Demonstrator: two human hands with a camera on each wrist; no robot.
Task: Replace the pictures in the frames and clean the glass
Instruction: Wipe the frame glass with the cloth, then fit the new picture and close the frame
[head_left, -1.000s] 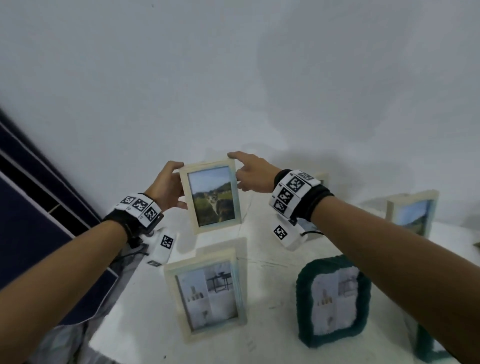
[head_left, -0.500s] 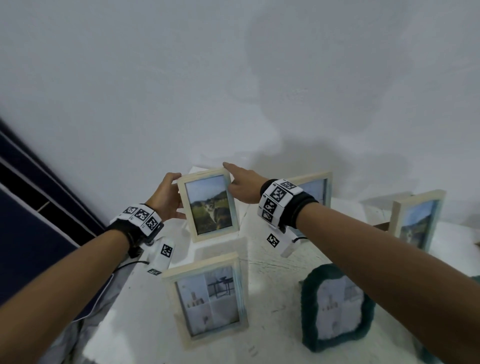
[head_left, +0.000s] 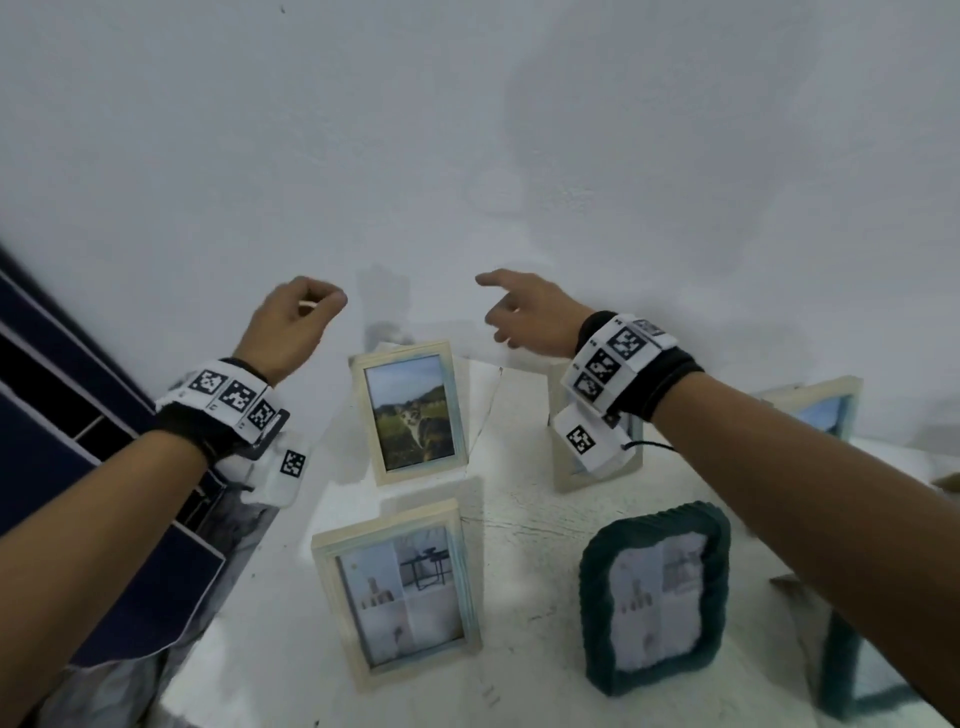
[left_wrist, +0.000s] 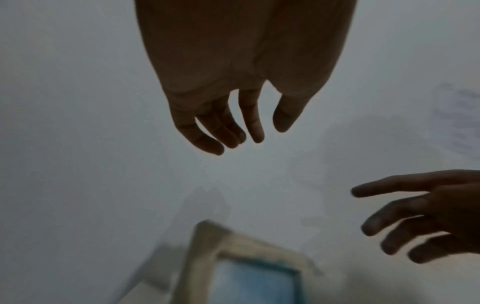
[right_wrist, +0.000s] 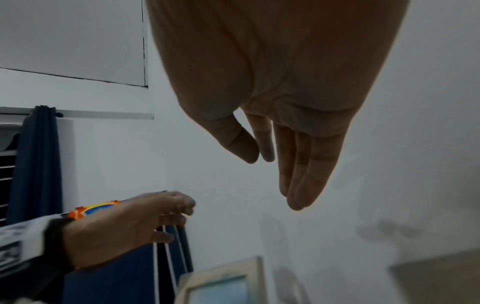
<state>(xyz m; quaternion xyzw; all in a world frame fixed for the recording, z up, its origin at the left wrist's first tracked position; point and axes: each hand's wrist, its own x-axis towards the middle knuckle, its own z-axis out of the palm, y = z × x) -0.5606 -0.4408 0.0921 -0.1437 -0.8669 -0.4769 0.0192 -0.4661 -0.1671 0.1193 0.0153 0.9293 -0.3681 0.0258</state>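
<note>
Below and between the empty, loosely open left hand (head_left: 291, 327) and right hand (head_left: 530, 319), an upright pale wooden cat-photo frame (head_left: 409, 411) is seen.

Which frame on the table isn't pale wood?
The dark green ribbed frame at front right. Its border is textured and wavy-edged; the cat-photo frame and the interior-photo frame have plain, pale wooden borders.

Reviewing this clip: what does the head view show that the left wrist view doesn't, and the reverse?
Only the head view shows the table, the cat photo in the light frame, the interior-photo frame and the dark green frame.

Only the left wrist view shows the left hand from the palm side, fingers hanging loose and empty.

Both show both hands raised off the light frame, the right hand empty too, and the white wall.
</note>
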